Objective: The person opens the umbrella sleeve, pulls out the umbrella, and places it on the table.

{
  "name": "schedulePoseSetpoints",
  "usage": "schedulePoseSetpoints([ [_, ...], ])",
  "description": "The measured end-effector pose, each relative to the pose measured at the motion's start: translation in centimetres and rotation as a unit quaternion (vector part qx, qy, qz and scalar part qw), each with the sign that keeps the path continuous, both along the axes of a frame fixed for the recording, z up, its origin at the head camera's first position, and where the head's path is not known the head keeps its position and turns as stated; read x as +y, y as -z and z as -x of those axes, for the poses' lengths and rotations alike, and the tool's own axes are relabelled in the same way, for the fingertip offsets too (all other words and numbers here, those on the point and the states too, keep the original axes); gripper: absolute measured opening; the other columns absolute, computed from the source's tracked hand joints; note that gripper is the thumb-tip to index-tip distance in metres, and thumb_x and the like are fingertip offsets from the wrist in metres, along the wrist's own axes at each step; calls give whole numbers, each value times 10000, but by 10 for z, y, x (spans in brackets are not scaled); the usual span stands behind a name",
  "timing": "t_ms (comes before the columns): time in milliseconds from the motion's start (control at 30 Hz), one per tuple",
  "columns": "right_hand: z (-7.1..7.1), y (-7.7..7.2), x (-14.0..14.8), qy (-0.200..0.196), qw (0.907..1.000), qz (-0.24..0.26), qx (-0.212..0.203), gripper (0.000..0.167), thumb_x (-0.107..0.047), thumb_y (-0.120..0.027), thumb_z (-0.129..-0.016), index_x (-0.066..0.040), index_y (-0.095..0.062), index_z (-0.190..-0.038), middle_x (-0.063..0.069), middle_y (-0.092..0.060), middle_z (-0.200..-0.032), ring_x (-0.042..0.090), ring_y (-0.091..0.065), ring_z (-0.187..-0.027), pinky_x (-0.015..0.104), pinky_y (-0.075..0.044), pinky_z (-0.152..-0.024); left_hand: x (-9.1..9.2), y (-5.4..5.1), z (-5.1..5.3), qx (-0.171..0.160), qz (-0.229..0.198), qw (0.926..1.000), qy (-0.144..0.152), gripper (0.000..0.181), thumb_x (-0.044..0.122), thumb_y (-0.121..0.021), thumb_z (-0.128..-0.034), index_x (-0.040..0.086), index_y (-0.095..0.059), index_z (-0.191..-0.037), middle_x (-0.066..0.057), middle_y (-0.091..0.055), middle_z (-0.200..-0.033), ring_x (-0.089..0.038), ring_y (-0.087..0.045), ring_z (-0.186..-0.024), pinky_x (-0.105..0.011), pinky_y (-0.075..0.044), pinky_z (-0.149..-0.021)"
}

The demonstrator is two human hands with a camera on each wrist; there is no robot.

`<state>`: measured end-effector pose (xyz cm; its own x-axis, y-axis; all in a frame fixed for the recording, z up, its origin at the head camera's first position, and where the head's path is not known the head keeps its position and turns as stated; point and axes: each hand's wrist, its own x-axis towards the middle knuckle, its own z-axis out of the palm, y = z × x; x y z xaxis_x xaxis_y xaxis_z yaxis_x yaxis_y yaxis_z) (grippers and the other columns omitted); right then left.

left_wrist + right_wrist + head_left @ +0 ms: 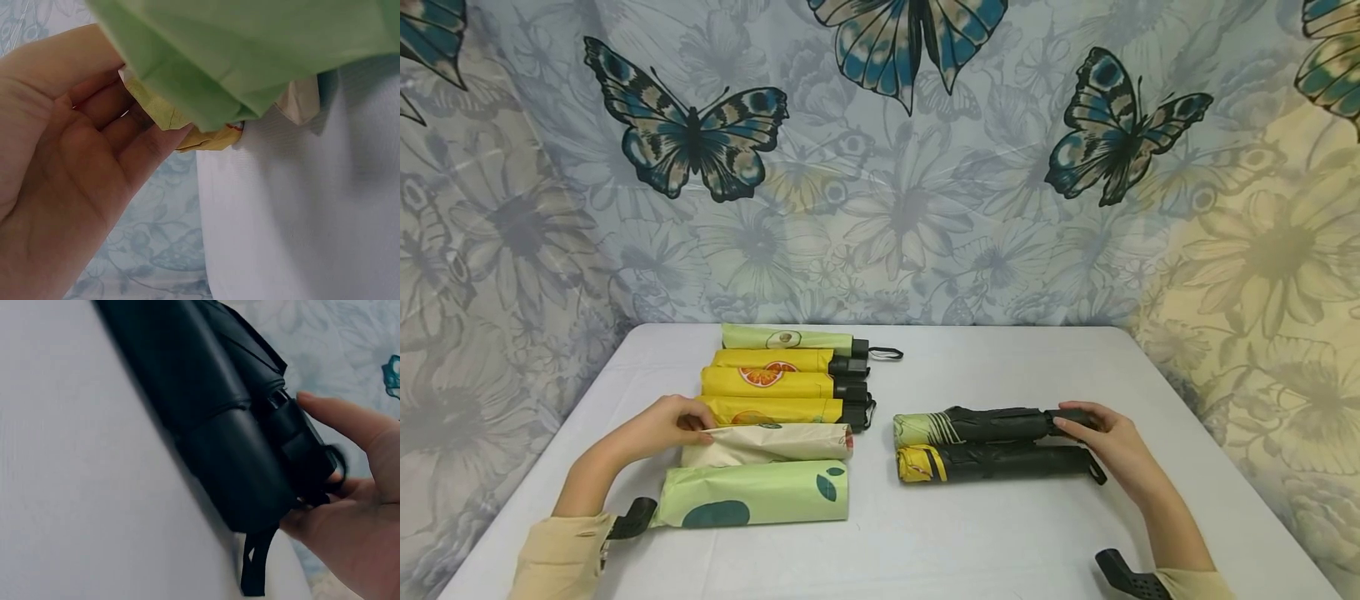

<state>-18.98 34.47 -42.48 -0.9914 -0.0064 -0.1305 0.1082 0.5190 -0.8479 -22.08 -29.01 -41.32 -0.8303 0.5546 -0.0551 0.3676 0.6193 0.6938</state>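
A left hand (672, 422), fingers bent and nearly closed, pinched the left end of a cream umbrella (775, 443) on a white table (955, 542). The cream one lay fifth from the back in a row of six folded umbrellas: a leaf-print green umbrella (775, 498) in front, three yellow umbrellas (801, 385) behind, and an avocado-print green umbrella (820, 342) farthest back. Well apart, to the right, a green-and-black umbrella (992, 426) lay just behind a yellow-and-black umbrella (1007, 464), side by side. At far right, a right hand (1111, 435) gripped the green-and-black umbrella's handle (300, 440), thumb on one side, fingers on the other, parted only by its thickness. A butterfly-print cloth (910, 208) hung behind.
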Motion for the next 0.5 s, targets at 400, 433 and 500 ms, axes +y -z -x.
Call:
schedulePoseSetpoints([
  [400, 4, 9, -2, -28, 9996, -222, -174, 715, -455, -629, -930, -31, -408, -1462, 254, -363, -1513, 379, -399, -1358, 514, -415, -1070, 1, -1, -1, -28, -55, 10000, -5, 96, 149, -733, -858, 69, -720, -910, -37, -703, -873, 1, -605, -750, -212, -548, -670],
  [433, 4, 10, -3, -37, 9996, -199, -181, 724, -457, -626, -931, -28, -398, -1467, 265, -340, -1526, 443, -316, -1398, 575, -371, -1088, 1, -1, -1, -42, -64, 10000, -10, 97, 150, -732, -859, 69, -720, -911, -38, -703, -875, 0, -606, -751, -213, -549, -671],
  [500, 5, 11, -3, -71, 9997, -147, -178, 729, -449, -618, -939, -24, -376, -1480, 271, -314, -1539, 459, -275, -1417, 603, -336, -1105, 2, -1, -1, -60, -62, 10000, -16, 98, 151, -731, -860, 68, -721, -912, -39, -702, -877, -2, -605, -753, -212, -547, -672],
])
